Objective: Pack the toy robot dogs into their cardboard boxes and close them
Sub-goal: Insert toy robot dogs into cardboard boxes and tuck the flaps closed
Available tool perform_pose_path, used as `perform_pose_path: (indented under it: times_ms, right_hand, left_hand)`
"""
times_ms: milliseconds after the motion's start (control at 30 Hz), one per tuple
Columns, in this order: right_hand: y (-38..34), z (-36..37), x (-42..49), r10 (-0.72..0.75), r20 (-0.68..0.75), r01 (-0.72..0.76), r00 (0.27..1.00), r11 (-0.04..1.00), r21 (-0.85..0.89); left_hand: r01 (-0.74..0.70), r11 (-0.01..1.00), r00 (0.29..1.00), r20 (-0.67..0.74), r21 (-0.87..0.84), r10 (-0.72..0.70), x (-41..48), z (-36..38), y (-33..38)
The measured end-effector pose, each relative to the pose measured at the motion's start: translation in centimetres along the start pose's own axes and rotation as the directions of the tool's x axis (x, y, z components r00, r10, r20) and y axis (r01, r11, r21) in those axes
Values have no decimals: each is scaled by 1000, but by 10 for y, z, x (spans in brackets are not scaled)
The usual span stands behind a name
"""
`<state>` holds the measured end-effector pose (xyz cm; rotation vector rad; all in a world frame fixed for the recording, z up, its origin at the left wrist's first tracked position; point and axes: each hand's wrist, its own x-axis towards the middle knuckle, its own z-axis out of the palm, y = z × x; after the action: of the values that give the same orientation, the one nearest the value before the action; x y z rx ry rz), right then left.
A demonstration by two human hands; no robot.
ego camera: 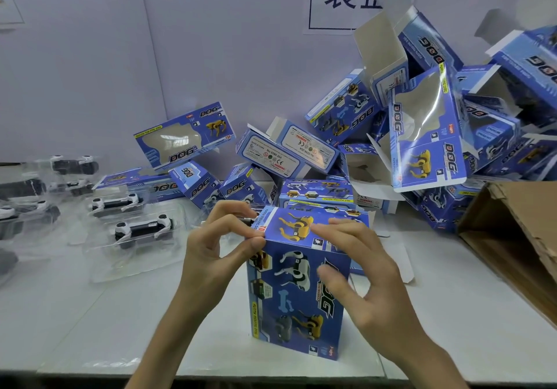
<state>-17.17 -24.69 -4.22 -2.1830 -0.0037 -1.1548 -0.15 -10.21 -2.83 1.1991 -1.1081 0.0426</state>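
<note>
Left hand [223, 238] pinches the top corner of the upright blue printed cardboard box [298, 301]; right hand [364, 271], fingers [328, 229] outstretched, presses the flap [289, 223]. Advisable: seat flap squarely.

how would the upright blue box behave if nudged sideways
Probably tips easily: the blue box stands tall on its narrow end. Likely light and dentable, being thin card. Left hand and right hand at its top may steady it.

Glossy printed cardboard box [298, 292] — clear shiny plastic trays [132, 238] — matt white table [120, 328].
</note>
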Motion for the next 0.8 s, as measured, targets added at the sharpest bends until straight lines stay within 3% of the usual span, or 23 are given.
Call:
perform_pose_path:
  times_ms: [300,433,533,600,700,800]
  right_hand:
    - [-5,9,10,18,-115,-23,993,999,-39]
    - [-6,7,12,43,-116,-45,992,999,-11]
    - [-6,8,11,55,-115,-57,992,998,-13]
    - [-9,7,9,87,-94,-88,992,996,-1]
    - [-10,1,9,135,-18,-132,991,986,101]
    - [-14,-15,13,364,-51,-326,930,882,341]
  left_hand:
    - [25,999,1000,18,-23,-25,-2,0,0]
    - [113,989,993,44,-101,-109,-2,1,-3]
    - [232,965,968,128,-121,-217,3,-4,-7]
    - [324,939,919,271,-112,-285,5,-5,-7]
    - [442,894,838,389,-73,-382,6,-2,-2]
    - [273,955,908,296,111,-295,8,1,14]
